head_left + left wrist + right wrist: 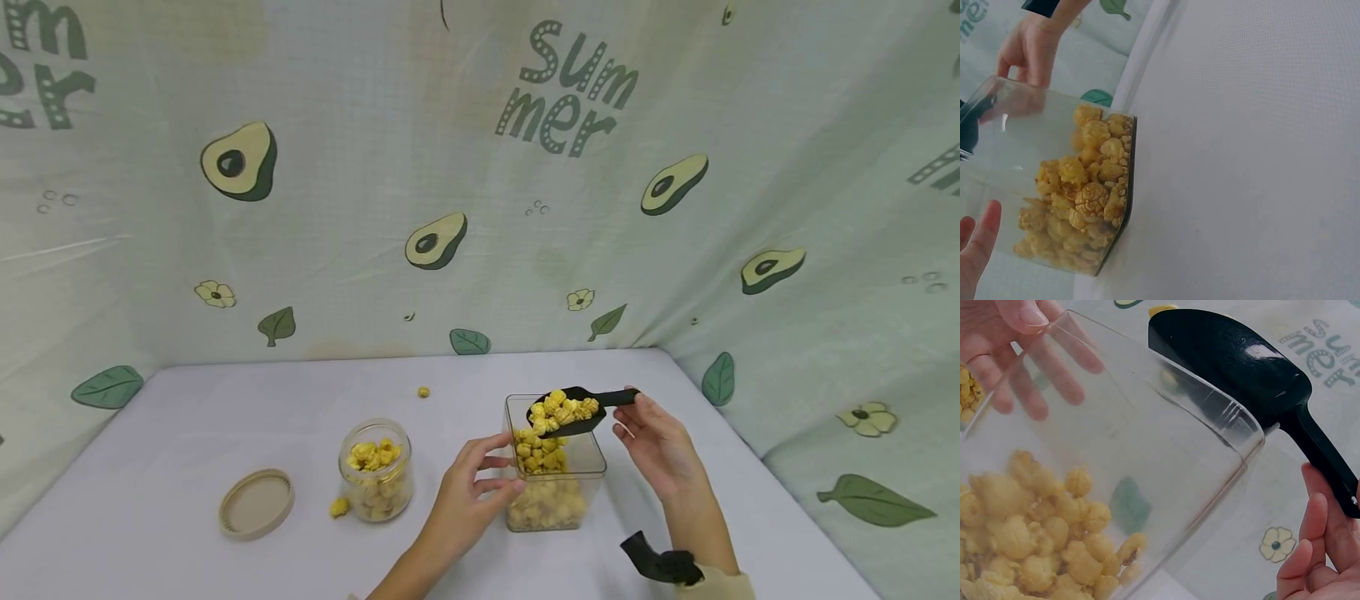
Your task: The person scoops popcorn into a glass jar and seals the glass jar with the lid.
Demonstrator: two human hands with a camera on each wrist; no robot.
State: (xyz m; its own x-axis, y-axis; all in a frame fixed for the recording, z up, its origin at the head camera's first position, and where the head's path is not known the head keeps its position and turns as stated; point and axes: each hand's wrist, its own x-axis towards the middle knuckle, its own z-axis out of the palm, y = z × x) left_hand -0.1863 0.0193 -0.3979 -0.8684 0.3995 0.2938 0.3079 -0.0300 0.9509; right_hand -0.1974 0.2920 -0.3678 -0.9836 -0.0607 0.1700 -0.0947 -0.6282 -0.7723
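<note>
My right hand (660,446) holds a black scoop (1235,362) by its handle. Popcorn (558,410) is heaped in the scoop, which is over the mouth of a clear square container (592,462). Yellow popcorn (1091,194) fills the container's lower part, higher toward one side. Against the container's left side rest the fairly straight, spread fingers of my left hand (468,496), its thumb at the near corner. The right wrist view shows those fingers through the clear wall.
Left of the container stands an open round glass jar (397,487) with popcorn inside. A beige round lid (257,504) lies farther left. One loose popcorn piece (340,507) is beside the jar, another (423,392) farther back. Printed cloth (337,208) hangs behind the white table (187,433).
</note>
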